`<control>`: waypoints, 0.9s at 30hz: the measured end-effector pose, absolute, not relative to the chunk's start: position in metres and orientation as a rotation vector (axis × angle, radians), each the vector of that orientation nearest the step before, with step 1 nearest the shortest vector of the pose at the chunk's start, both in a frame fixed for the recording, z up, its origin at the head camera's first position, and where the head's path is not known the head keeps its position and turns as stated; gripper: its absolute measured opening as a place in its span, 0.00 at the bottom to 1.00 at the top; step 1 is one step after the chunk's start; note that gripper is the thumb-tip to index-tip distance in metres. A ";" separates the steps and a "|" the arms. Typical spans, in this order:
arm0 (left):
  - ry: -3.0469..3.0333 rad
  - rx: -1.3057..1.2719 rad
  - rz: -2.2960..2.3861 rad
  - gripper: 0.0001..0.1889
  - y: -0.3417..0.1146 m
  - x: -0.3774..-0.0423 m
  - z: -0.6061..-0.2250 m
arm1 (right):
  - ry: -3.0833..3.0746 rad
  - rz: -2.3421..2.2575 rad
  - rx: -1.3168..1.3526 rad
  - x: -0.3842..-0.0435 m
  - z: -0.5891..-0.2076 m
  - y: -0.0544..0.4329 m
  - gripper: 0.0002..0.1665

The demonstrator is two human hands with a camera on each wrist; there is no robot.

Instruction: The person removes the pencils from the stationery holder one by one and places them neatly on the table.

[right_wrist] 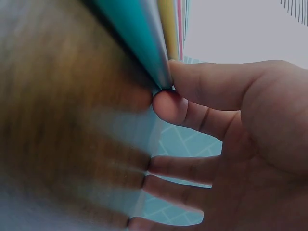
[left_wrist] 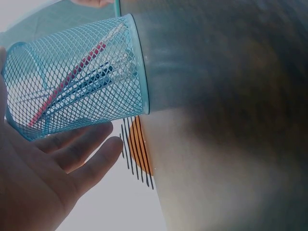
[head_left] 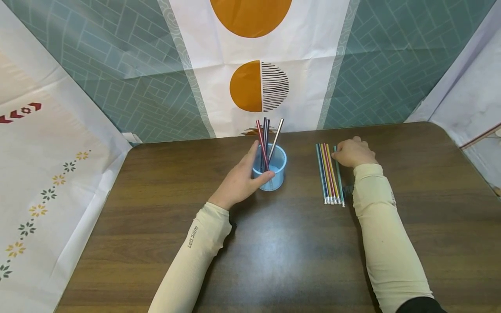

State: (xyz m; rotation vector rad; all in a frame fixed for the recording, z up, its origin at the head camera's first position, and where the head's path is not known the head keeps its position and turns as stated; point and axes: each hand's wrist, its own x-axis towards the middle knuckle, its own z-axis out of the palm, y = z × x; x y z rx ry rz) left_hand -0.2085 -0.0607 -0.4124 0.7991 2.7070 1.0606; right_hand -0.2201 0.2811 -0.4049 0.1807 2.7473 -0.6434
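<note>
A light-blue mesh pencil cup [head_left: 278, 174] stands near the table's far edge, holding several pencils, among them a red pencil [head_left: 262, 143], dark ones and a silvery one. My left hand [head_left: 242, 179] is spread about the cup's left and near sides; in the left wrist view its fingers [left_wrist: 91, 161] are extended alongside the mesh. To the right lies a row of pencils [head_left: 328, 174], eraser ends toward me. My right hand [head_left: 355, 152] pinches the far end of the teal pencil [head_left: 339, 178] between thumb and index finger, the other fingers reaching down to the table [right_wrist: 67, 144].
The brown wooden table [head_left: 270, 261] runs back to a green and white patterned cloth [head_left: 313, 87]. White cloth [head_left: 70, 208] with printed flowers hangs on the left. A small dark patch [head_left: 347, 190] shows beside the right sleeve [head_left: 379, 226].
</note>
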 end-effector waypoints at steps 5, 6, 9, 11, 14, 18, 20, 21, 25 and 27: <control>2.708 0.790 1.059 0.54 -0.061 -0.208 -0.412 | 2.772 -0.644 0.174 -0.219 -0.406 0.281 0.20; 2.708 0.788 1.060 0.54 -0.061 -0.207 -0.412 | 2.777 -0.643 0.173 -0.219 -0.406 0.282 0.20; 2.707 0.787 1.067 0.54 -0.061 -0.207 -0.412 | 2.776 -0.641 0.166 -0.219 -0.406 0.282 0.22; 2.708 0.785 1.069 0.54 -0.061 -0.207 -0.411 | 2.765 -0.643 0.156 -0.220 -0.406 0.283 0.23; 2.706 0.784 1.070 0.54 -0.061 -0.207 -0.411 | 2.753 -0.640 0.112 -0.220 -0.405 0.284 0.20; 2.701 0.791 1.069 0.54 -0.061 -0.207 -0.412 | 2.746 -0.644 0.040 -0.220 -0.403 0.285 0.18; 2.699 0.794 1.067 0.54 -0.061 -0.208 -0.412 | 2.727 -0.652 0.022 -0.220 -0.401 0.285 0.19; 2.698 0.796 1.067 0.54 -0.061 -0.208 -0.412 | 2.721 -0.646 0.009 -0.220 -0.399 0.285 0.19; 2.695 0.800 1.071 0.54 -0.061 -0.208 -0.412 | 2.677 -0.618 -0.016 -0.218 -0.392 0.283 0.16; 2.695 0.803 1.074 0.54 -0.061 -0.208 -0.411 | 2.673 -0.597 -0.033 -0.217 -0.391 0.282 0.15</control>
